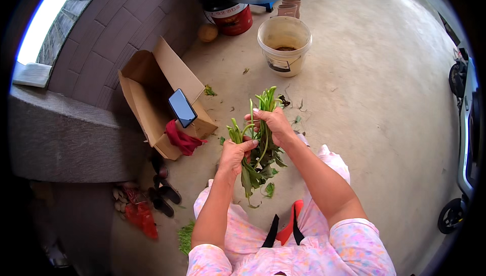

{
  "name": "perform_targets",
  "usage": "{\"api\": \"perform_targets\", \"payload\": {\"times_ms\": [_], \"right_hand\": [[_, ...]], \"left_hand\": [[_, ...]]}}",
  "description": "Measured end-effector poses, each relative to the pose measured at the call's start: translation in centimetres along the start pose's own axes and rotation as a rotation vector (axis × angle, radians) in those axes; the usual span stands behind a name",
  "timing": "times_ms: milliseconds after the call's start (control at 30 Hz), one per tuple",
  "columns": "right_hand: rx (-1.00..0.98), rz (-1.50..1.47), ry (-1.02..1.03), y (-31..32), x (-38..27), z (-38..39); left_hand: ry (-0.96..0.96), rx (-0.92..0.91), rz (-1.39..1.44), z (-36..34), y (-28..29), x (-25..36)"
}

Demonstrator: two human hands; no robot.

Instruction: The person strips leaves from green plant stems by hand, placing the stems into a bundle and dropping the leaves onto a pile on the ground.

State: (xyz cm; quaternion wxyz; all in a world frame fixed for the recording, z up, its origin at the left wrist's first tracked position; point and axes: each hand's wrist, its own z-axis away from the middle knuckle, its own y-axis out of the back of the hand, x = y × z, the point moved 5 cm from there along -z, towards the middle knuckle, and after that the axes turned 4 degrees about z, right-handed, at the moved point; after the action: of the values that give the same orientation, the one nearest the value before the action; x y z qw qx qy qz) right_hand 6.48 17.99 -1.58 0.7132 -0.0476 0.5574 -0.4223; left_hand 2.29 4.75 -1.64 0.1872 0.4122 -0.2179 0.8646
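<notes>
My left hand (233,155) is closed round a small bunch of leafy greens, their pale cut stems poking up past the thumb. Higher and to the right, my right hand (276,124) grips a fuller bunch of the leafy greens (259,172), stems upward. Dark, limp leaves hang down between the two hands, so where one bunch ends and the other begins is hard to see. One thin stem stands upright beside the right fingertips. Loose leaf scraps (270,190) lie on the floor below the bunches.
An opened cardboard box (136,91) stands at left, with a phone (182,108) and dark red cloth (185,139) on it. Ahead are a whitish bucket (284,68), a red bucket (234,22) and boots (287,10). Sandals (164,195) and a red net bag (140,219) lie lower left.
</notes>
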Motion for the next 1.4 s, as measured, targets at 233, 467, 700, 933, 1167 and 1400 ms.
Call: {"api": "perform_targets", "payload": {"times_ms": [233,467,700,933,1167,1400], "right_hand": [[0.097,-0.081,0.034,-0.2,0.5,-0.6],[0.321,-0.1,0.085,0.2,0.8,-0.7],[0.289,0.203,0.231,0.7,0.5,-0.7],[0.107,0.476,0.185,-2.9,2.7,-0.5],[0.101,0.337,0.101,-3.7,3.3,-0.9],[0.091,0.23,0.093,-4.2,4.1,-1.0]], "left_hand": [[0.026,-0.097,0.015,-1.0,-0.7,0.4],[0.085,-0.038,0.19,-1.8,3.2,0.3],[0.105,-0.111,0.469,-3.1,6.7,-0.2],[0.039,-0.311,0.616,-2.6,5.7,1.1],[0.049,-0.323,0.604,-2.1,4.9,1.2],[-0.002,-0.305,0.579,-2.3,4.8,0.9]]}}
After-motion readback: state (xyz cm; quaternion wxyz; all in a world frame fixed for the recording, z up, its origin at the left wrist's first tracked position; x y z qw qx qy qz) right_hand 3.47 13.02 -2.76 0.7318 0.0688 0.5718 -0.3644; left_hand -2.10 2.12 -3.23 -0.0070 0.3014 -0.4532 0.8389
